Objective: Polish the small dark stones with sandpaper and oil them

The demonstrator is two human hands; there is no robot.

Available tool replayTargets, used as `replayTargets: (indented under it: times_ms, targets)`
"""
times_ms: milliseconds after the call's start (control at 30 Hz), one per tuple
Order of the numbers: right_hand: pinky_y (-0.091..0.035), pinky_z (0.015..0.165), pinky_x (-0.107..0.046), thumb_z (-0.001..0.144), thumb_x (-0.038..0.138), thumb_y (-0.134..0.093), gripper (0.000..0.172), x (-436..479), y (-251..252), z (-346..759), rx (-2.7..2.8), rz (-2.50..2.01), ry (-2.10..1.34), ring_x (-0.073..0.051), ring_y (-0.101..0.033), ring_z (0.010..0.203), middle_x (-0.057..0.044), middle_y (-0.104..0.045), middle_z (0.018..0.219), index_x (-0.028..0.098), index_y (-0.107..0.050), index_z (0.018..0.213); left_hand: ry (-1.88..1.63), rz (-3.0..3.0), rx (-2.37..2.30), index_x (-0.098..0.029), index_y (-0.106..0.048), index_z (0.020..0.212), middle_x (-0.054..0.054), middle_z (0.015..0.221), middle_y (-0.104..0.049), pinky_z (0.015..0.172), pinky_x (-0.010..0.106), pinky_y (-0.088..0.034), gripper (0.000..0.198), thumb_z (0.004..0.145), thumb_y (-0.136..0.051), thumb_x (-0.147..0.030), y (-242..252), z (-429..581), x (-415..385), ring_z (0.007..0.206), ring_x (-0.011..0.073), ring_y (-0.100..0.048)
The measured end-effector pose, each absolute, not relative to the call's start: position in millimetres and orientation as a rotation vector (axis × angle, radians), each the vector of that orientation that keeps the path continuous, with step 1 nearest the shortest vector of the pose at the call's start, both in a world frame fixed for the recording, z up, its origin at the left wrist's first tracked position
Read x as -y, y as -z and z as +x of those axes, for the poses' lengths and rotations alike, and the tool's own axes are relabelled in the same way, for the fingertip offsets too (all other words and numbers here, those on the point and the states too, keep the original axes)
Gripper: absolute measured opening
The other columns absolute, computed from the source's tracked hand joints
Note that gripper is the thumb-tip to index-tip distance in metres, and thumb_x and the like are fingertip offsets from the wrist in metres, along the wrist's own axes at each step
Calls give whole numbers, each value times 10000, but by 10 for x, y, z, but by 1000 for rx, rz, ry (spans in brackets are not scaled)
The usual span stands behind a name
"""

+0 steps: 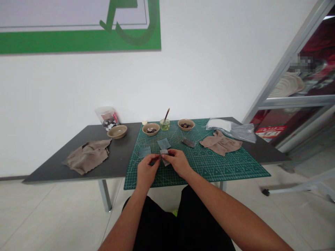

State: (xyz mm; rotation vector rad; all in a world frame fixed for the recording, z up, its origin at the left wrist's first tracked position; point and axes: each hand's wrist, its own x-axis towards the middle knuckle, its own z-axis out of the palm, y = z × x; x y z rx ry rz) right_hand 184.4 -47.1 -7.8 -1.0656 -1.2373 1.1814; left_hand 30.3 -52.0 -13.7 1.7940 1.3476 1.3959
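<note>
Over the green cutting mat point(206, 167), my right hand point(178, 162) is closed on a small grey sheet point(164, 152). My left hand point(148, 169) meets it from the left, its thumb and forefinger pinched at the sheet's left edge; what lies between those fingertips is too small to make out. A blue-grey square point(144, 152) lies just behind my left hand, and another blue-grey square point(164, 143) lies behind the held sheet. To the right of that is a dark grey piece point(188, 142), flat on the mat.
At the back stand a bowl of pale and dark pieces point(151, 129), a glass jar with a brush point(164, 124) and a bowl of dark pieces point(186, 124). Brown cloths point(89, 157) flank the mat. A bowl point(117, 131), plastic tub point(108, 118) and plastic bag point(232, 129) sit farther out.
</note>
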Motion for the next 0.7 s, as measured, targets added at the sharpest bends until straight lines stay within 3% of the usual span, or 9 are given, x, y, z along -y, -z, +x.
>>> replayTargets:
  times_ms: [433,700]
  targets:
    - [-474,712,-292,798,304,-640,179,503,132,1803,1388,-1189,-811,-190,-636,767,-40,-718,815,167,-744,845,-1392,1883,-1370,-212,-746,890,29,913,-723,773,304,-561,142,784,-651,-213,143,315,516,785,161,-687]
    - [-484,742,-295,801,252,-629,170,502,135,1823,1429,-1175,-832,-197,-661,812,-46,-734,849,167,-759,869,-1369,2009,-1435,-204,-761,857,39,895,-737,785,303,-556,124,823,-648,-239,159,318,530,822,176,-696]
